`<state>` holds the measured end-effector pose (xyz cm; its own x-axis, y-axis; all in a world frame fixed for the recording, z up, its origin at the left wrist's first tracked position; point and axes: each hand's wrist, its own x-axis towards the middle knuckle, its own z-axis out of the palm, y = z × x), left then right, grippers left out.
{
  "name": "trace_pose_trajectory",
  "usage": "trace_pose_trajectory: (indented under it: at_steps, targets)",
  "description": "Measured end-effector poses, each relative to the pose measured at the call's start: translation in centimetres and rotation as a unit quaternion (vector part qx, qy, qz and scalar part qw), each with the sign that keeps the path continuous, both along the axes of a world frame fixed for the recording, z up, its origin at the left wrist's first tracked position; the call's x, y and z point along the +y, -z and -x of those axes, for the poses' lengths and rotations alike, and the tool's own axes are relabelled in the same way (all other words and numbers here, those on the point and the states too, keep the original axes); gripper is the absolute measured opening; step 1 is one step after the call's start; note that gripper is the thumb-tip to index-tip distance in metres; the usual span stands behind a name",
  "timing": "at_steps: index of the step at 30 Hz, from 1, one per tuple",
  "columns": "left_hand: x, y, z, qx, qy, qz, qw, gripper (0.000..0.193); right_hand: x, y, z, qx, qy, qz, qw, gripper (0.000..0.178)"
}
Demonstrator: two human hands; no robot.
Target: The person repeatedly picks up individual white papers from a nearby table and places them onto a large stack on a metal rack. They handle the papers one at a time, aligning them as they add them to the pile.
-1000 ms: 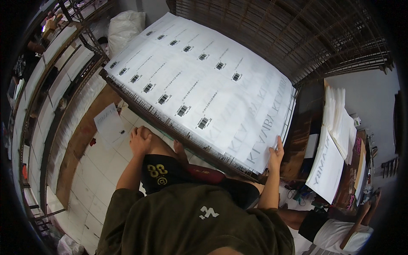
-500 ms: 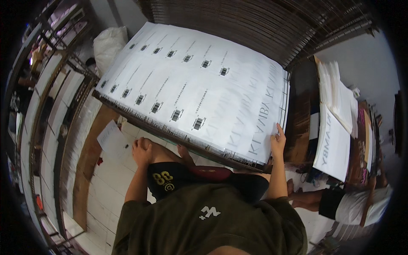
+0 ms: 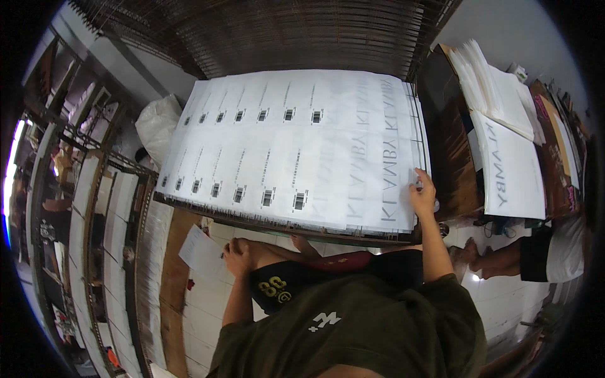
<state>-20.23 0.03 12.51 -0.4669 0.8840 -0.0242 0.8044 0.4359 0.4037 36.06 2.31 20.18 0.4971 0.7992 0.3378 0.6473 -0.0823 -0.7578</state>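
Overlapping white printed sheets (image 3: 252, 138), with rows of small barcodes and large grey lettering, cover the top shelf of a wire drying rack (image 3: 419, 135). At the rack's near right corner, my right hand (image 3: 425, 194) closes with bent fingers on the wire shelf's edge, just beside the sheets. Part of that grip is hidden by the fingers themselves. My left hand (image 3: 237, 257) lies on my bent knee below the rack's front edge, its fingers loosely spread and holding nothing.
Raised wire shelves (image 3: 302, 44) stand behind the sheets. At right, more paper (image 3: 513, 170) is piled on a wooden stand. Shelving (image 3: 82, 208) lines the left side, near a white sack (image 3: 157, 123). A loose sheet (image 3: 200, 252) lies low by my knee. Another person's legs (image 3: 498, 259) show at right.
My view has turned, so the rack now appears straighter and lower. My right hand stays at the rack's right edge, its fingers more bent. The left hand remains on the knee.
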Motion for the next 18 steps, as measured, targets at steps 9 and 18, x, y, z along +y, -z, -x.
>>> trace_pose_trajectory:
  at_steps: [9,18]
  targets:
    - [-0.2,1.1,1.0,0.012,0.013,-0.007,1.0,0.059,-2.9,-1.1,0.1,0.012,0.092,-0.077,0.993,0.029]
    - [0.1,-0.9,-0.6,-0.004,0.0,0.012,1.0,0.058,-2.7,2.4,-2.0,0.076,0.126,-0.125,0.981,0.018]
